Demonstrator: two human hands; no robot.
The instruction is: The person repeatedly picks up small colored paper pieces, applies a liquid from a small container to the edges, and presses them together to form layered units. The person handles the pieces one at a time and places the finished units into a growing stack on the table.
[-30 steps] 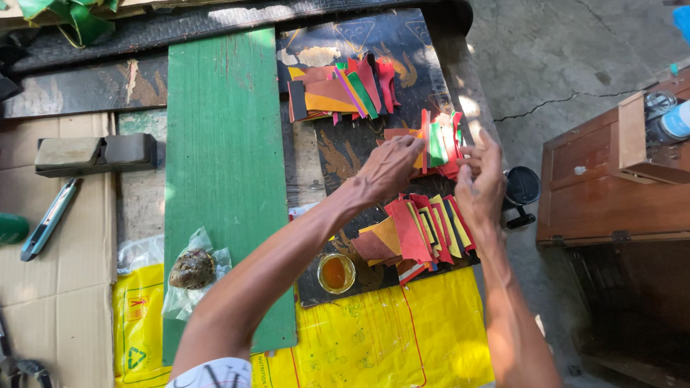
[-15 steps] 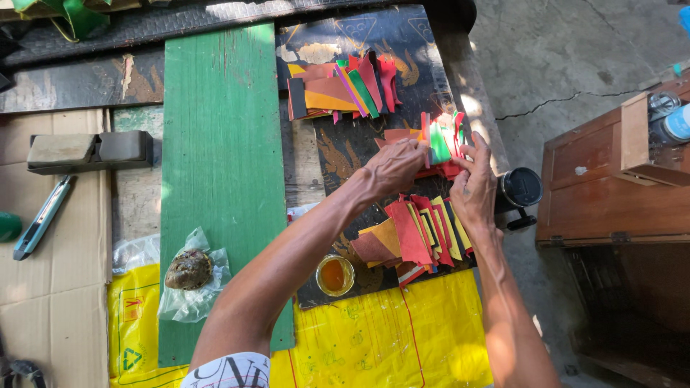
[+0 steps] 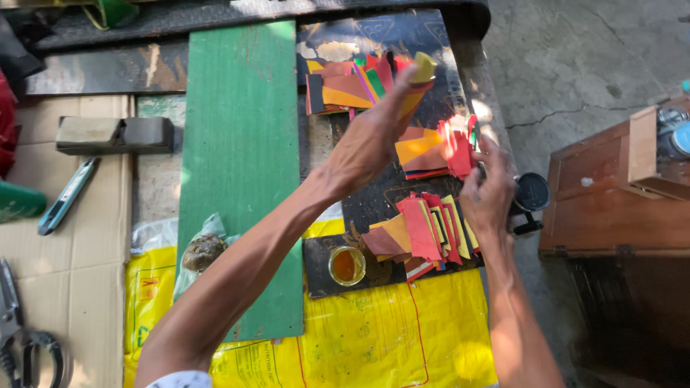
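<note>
At the frame's centre lies a plain green board point(image 3: 241, 172). Right of it sit red, orange and yellow paper pieces point(image 3: 424, 230) on a black mat point(image 3: 374, 208). The lower sheet point(image 3: 374, 345) is yellow with red print, and an amber-filled jar point(image 3: 346, 265) stands at its upper edge.

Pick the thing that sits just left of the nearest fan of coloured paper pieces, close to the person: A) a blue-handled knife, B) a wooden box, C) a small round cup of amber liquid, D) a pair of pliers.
C: the small round cup of amber liquid sits on the dark sheet just left of the nearest fan of coloured paper pieces.
</note>
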